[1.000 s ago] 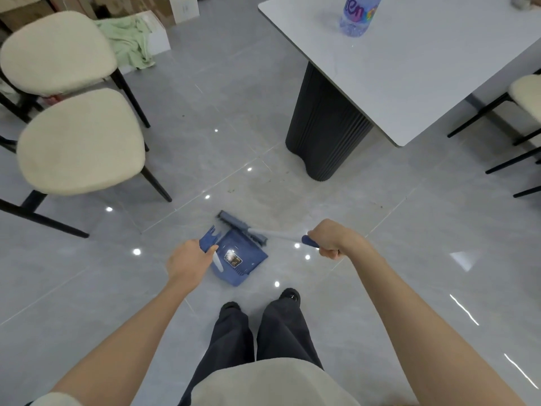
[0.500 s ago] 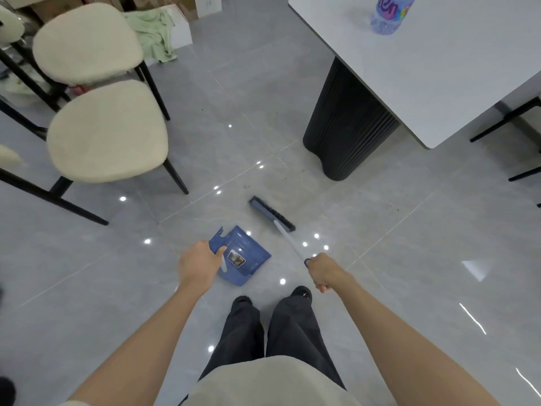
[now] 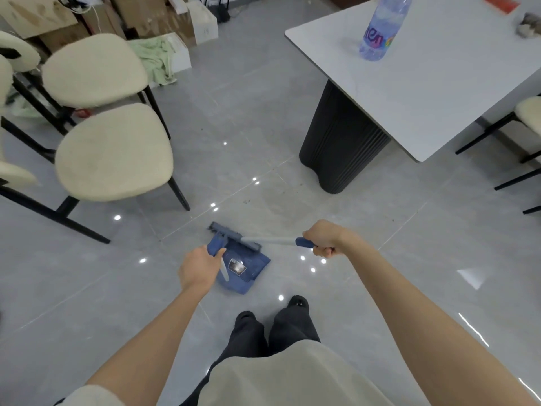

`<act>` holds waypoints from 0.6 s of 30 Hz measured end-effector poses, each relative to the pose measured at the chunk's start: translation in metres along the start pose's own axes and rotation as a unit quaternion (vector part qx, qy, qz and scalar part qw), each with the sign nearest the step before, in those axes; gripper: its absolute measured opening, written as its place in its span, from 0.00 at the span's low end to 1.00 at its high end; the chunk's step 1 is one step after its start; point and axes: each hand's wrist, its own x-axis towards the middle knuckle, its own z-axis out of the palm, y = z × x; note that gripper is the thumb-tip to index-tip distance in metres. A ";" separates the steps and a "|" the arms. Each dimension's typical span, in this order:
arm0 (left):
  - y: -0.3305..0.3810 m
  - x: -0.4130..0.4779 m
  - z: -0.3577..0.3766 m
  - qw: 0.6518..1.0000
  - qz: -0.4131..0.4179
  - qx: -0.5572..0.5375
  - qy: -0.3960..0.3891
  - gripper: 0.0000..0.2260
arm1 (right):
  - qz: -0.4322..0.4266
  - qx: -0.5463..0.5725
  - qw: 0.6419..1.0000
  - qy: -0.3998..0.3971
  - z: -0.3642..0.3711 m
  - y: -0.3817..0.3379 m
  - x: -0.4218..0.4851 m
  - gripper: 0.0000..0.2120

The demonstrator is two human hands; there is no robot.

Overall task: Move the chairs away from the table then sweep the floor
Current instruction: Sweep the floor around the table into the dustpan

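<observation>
A blue dustpan (image 3: 244, 266) lies on the grey tiled floor (image 3: 240, 118) in front of my feet. My left hand (image 3: 200, 266) grips its handle. My right hand (image 3: 325, 240) grips the blue handle of a small broom (image 3: 237, 233), whose dark head lies across the dustpan's mouth. Two cream chairs (image 3: 114, 150) (image 3: 93, 68) with black legs stand to the left, apart from the white table (image 3: 433, 74). A few dark specks of dirt lie on the floor beyond the broom head.
The table stands on a black ribbed pedestal (image 3: 339, 145) and carries a water bottle (image 3: 380, 30). Another cream chair (image 3: 527, 112) sits at the right edge. Cardboard boxes (image 3: 96, 16) and a green cloth (image 3: 153, 58) line the back wall.
The broom head has swept back from the open floor to the dustpan's mouth. My right hand moved up and to the right, turning the handle sideways.
</observation>
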 end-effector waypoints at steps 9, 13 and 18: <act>0.044 0.055 -0.043 0.997 -0.009 -0.056 0.044 0.18 | -0.069 0.007 0.996 0.059 -0.042 -0.060 0.033 0.14; 0.077 0.090 -0.060 0.995 -0.005 -0.065 0.069 0.18 | -0.060 0.007 0.994 0.085 -0.072 -0.099 0.054 0.11; 0.126 0.157 -0.080 0.993 -0.011 -0.072 0.093 0.19 | -0.082 0.103 0.985 0.113 -0.128 -0.148 0.112 0.15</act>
